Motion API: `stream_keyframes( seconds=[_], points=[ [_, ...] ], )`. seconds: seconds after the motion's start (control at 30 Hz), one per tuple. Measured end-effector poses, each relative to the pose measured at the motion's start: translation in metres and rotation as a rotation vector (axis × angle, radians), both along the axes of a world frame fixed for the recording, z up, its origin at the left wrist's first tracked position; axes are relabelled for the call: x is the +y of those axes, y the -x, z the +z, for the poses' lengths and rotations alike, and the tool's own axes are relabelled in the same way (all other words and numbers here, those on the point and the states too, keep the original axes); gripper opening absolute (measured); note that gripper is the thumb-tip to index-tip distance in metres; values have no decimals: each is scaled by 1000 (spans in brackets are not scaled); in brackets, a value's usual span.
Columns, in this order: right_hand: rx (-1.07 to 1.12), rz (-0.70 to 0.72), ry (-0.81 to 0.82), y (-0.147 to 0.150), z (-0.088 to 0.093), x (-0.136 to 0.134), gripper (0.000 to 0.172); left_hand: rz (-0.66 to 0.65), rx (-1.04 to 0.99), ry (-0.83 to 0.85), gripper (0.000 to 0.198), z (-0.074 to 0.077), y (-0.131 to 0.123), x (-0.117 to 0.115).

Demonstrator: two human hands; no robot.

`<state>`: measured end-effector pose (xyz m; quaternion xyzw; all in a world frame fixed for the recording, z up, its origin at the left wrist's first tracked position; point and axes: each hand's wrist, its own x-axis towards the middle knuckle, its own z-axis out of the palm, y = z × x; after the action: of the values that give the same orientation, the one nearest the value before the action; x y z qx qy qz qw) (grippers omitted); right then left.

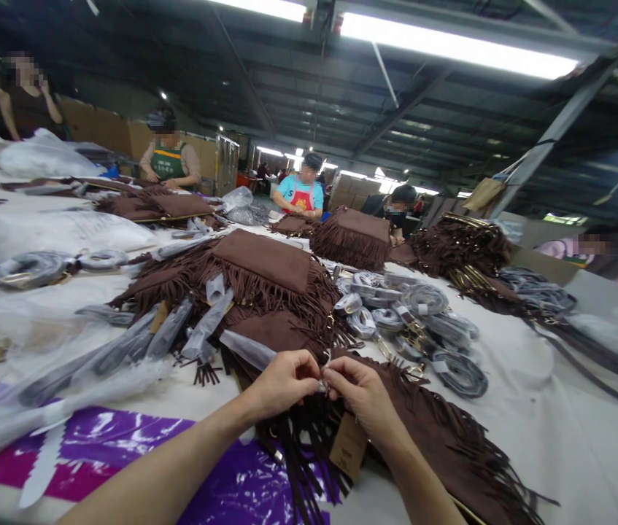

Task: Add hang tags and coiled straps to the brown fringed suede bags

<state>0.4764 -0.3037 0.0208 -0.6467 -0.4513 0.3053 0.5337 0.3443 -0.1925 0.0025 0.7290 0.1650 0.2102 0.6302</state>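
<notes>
My left hand (281,380) and my right hand (360,394) meet over a brown fringed suede bag (440,430) lying at the table's near edge. Both hands pinch a small metal clasp (324,382) between their fingertips at the bag's top corner. A brown paper tag (348,446) hangs below my right hand. Dark fringe strands (300,452) trail down between my forearms. A plastic-wrapped strip (246,348) lies just beyond my left hand.
A pile of brown fringed bags (265,277) sits ahead, with wrapped coiled straps (423,321) to the right and plastic-sleeved pieces (122,346) to the left. Purple sheeting (122,437) lies near left. Several people work at the far side of the white table (560,430).
</notes>
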Motion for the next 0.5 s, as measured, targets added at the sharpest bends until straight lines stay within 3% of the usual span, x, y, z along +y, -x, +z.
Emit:
stream_keyframes(
  seconds=[0.13,0.33,0.5],
  points=[
    [14,-7,-15,1,-5,1,33,52,5,-74,14,-6,-4,-4],
    [-91,-67,-86,4,-9,0,26,11,-24,30,19,-6,-6,-7],
    [-192,-118,-91,3,-9,-3,24,143,-119,-2,18,-10,-13,-16]
  ],
)
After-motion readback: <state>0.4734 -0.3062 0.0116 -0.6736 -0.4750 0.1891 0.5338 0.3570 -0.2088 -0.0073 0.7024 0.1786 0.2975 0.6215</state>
